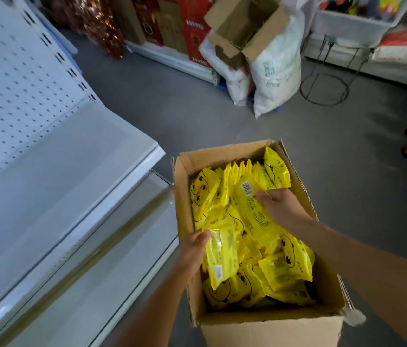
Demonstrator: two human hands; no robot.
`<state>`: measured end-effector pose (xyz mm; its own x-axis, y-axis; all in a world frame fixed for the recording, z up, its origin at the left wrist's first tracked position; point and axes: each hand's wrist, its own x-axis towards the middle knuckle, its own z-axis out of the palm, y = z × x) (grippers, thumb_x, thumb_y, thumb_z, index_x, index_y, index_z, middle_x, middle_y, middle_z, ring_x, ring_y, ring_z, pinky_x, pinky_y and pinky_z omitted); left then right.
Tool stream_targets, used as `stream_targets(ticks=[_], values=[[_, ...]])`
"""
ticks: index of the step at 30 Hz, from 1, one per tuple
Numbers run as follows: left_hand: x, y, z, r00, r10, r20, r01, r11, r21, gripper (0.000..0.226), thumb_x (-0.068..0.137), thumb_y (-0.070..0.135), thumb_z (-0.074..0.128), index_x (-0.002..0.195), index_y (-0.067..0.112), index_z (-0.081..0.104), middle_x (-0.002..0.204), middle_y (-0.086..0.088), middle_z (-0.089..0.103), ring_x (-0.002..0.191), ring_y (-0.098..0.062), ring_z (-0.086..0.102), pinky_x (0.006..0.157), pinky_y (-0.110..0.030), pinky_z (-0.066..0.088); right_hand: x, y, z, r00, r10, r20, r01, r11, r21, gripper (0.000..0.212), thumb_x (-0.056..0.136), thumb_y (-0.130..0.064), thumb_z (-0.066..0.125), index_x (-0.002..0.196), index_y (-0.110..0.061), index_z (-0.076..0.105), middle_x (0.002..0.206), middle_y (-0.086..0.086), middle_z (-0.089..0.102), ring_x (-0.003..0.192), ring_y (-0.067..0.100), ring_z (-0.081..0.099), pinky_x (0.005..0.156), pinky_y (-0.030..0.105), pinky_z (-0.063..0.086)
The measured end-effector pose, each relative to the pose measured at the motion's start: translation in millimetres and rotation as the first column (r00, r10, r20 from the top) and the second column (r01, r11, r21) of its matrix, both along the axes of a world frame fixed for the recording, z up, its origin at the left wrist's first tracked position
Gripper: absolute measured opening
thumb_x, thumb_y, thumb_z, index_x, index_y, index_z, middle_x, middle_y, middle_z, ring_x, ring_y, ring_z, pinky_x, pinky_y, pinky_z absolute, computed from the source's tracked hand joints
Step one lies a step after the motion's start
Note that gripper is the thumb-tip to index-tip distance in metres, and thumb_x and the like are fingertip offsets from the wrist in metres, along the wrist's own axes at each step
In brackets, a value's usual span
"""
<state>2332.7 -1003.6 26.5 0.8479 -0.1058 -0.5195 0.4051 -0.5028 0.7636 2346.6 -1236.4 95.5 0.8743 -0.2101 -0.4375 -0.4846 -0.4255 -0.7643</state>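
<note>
Left hand (193,251) pinches yellow duck-print packet (222,256) by its long edge, low in cardboard box (272,331). Right hand (281,207) curls round second packet (247,196) just ahead. Packets likely light, soft, slick film; take by sealed edge, squeeze gently. White shelf (72,196) left of hands.

Fingertips of the right hand (278,209) lay hidden among yellow packets (285,269). Their print blurred beyond reading, and the cardboard box (267,331) ran off the bottom edge

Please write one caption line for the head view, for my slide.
The left hand and right hand grip yellow plastic packets inside a brown cardboard box beside a white metal shelf.
</note>
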Motion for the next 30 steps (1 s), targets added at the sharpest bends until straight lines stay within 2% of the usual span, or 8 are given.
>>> stream_targets(ticks=[4, 7, 10, 14, 17, 22, 25, 30], values=[[5.9, -5.1, 44.9, 0.975, 0.106, -0.193, -0.142, 0.973, -0.183, 0.049, 0.081, 0.056, 0.066, 0.112, 0.018, 0.066, 0.119, -0.003, 0.063, 0.117, -0.023, 0.056, 0.107, -0.043, 0.038, 13.1, 17.8, 44.1, 0.999, 0.012, 0.045, -0.004, 0.985, -0.172, 0.045, 0.098, -0.034, 0.047, 0.058, -0.015, 0.038, 0.054, 0.0, 0.038, 0.051, 0.018, 0.037, 0.049, 0.026, 0.025], [16.1, -9.2, 77.4, 0.971, 0.174, -0.165, -0.21, 0.949, -0.237, 0.028, 0.084, 0.049, 0.059, 0.085, 0.021, 0.064, 0.102, -0.006, 0.068, 0.103, -0.027, 0.063, 0.099, -0.052, 0.047, 19.0, 22.1, 76.7, 0.996, 0.047, 0.075, -0.025, 0.962, -0.271, 0.044, 0.097, -0.037, 0.045, 0.066, -0.007, 0.051, 0.063, 0.006, 0.051, 0.066, 0.029, 0.053, 0.057, 0.03, 0.035], [21.6, -18.9, 120.1, 0.961, 0.235, -0.142, -0.272, 0.892, -0.362, 0.036, 0.086, 0.052, 0.054, 0.102, 0.024, 0.069, 0.111, -0.002, 0.072, 0.103, -0.025, 0.068, 0.093, -0.052, 0.052, 18.8, 30.3, 108.9, 0.981, 0.121, 0.153, -0.061, 0.935, -0.348, 0.046, 0.098, -0.042, 0.042, 0.068, -0.009, 0.053, 0.069, 0.01, 0.058, 0.075, 0.036, 0.06, 0.062, 0.031, 0.041], [29.4, -32.6, 166.5, 0.919, 0.365, -0.149, -0.391, 0.797, -0.461, 0.033, 0.101, 0.035, 0.044, 0.114, 0.015, 0.067, 0.1, -0.009, 0.075, 0.088, -0.025, 0.072, 0.066, -0.036, 0.059, 14.8, 52.5, 148.5, 0.941, 0.113, 0.318, -0.13, 0.991, 0.034, 0.063, 0.098, -0.051, 0.037, 0.086, 0.006, 0.06, 0.069, 0.015, 0.051, 0.062, 0.032, 0.061, 0.048, 0.041, 0.054], [28.0, -33.5, 198.5, 0.902, 0.405, -0.149, -0.409, 0.692, -0.595, 0.034, 0.102, 0.034, 0.042, 0.11, 0.013, 0.068, 0.08, -0.005, 0.075, 0.066, -0.016, 0.071, 0.056, -0.028, 0.055, 16.4, 61.7, 170.0, 0.876, 0.218, 0.43, -0.248, 0.969, 0.013, 0.019, 0.094, -0.027, 0.058, 0.105, -0.012, 0.059, 0.085, 0.004, 0.051, 0.072, 0.023, 0.056, 0.051, 0.044, 0.054], [20.5, -22.3, 247.0, 0.875, 0.47, -0.117, -0.396, 0.555, -0.732, 0.028, 0.099, 0.028, 0.05, 0.108, 0.008, 0.067, 0.092, -0.016, 0.074, 0.075, -0.026, 0.073, 0.06, -0.035, 0.058, 17.8, 68.5, 215.2, 0.853, 0.317, 0.416, -0.167, 0.919, -0.358, 0.089, 0.065, -0.055, 0.078, 0.136, -0.034, 0.029, 0.124, -0.004, 0.041, 0.113, 0.021, 0.05, 0.087, 0.037, 0.046], [21.2, -8.3, 266.3, 0.863, 0.484, -0.143, -0.418, 0.526, -0.741, 0.023, 0.099, 0.02, 0.045, 0.092, 0.008, 0.064, 0.069, -0.012, 0.072, 0.056, -0.023, 0.069, 0.047, -0.03, 0.055, 31.1, 67.9, 241.1, 0.832, 0.371, 0.412, -0.303, 0.927, -0.223, 0.116, 0.054, -0.051, 0.087, 0.146, -0.029, 0.021, 0.138, -0.003, 0.031, 0.129, 0.013, 0.033, 0.107, 0.036, 0.037], [27.7, 16.8, 305.3, 0.851, 0.495, -0.173, -0.427, 0.463, -0.777, 0.033, 0.084, 0.036, 0.057, 0.102, 0.012, 0.07, 0.095, -0.016, 0.074, 0.081, -0.03, 0.071, 0.076, -0.042, 0.058, 49.6, 84.8, 270.6, 0.902, 0.148, 0.406, -0.274, 0.922, 0.274, 0.057, 0.066, -0.032, 0.086, 0.11, -0.014, 0.053, 0.085, -0.002, 0.067, 0.069, 0.01, 0.062, 0.055, 0.021, 0.048]])
